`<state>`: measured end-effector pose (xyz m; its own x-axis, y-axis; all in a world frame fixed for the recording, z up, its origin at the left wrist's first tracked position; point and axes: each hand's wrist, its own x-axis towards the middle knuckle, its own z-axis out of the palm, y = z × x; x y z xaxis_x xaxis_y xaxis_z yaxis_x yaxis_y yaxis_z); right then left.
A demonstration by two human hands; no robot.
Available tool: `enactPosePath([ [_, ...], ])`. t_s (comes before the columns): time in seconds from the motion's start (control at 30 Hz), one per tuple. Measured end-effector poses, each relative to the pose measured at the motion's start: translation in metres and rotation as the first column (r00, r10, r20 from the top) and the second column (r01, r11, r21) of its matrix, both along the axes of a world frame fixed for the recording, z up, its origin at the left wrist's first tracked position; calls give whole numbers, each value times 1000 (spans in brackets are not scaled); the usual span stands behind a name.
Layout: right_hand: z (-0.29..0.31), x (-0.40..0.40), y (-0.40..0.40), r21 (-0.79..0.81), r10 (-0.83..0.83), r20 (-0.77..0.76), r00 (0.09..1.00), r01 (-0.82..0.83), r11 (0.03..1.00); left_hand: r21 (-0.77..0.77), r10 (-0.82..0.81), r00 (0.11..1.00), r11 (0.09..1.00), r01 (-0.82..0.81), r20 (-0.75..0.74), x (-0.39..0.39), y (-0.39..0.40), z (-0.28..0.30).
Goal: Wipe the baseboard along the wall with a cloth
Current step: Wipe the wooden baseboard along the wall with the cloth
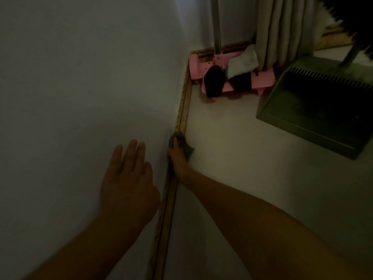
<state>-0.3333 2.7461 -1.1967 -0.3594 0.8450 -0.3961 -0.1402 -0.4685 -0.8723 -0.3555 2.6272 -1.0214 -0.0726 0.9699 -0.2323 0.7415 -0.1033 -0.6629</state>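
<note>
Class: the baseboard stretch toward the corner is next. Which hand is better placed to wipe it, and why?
The right hand: it already presses the grey cloth onto the baseboard. The left hand lies flat on the wall, holding nothing.

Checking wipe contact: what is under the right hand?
A grey cloth lies under the right hand, pressed against the baseboard; its edges stick out past the fingers. The baseboard strip beneath the cloth is covered and cannot be seen.

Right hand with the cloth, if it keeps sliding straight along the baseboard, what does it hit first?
Probably the pink mop head in the corner. The baseboard ahead of the right hand and cloth looks clear until there.
</note>
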Motion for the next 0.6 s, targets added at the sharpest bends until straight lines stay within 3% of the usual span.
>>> enactPosePath([
  [0.13, -14, 5, -2, 34, -40, -53, 998, 42, 999, -15, 17, 1000, 1000, -17, 3, 2, 2, -7],
  [0.3, -52, -9, -28, 115, 29, 27, 999, -31, 993, 40, -23, 999, 999, 22, 33, 0, 0, -8],
  [0.6, -31, 17, -104, 234, 128, 67, 990, -140, 962, -103, -34, 990, 994, 21, -134, -4, -3, -8],
])
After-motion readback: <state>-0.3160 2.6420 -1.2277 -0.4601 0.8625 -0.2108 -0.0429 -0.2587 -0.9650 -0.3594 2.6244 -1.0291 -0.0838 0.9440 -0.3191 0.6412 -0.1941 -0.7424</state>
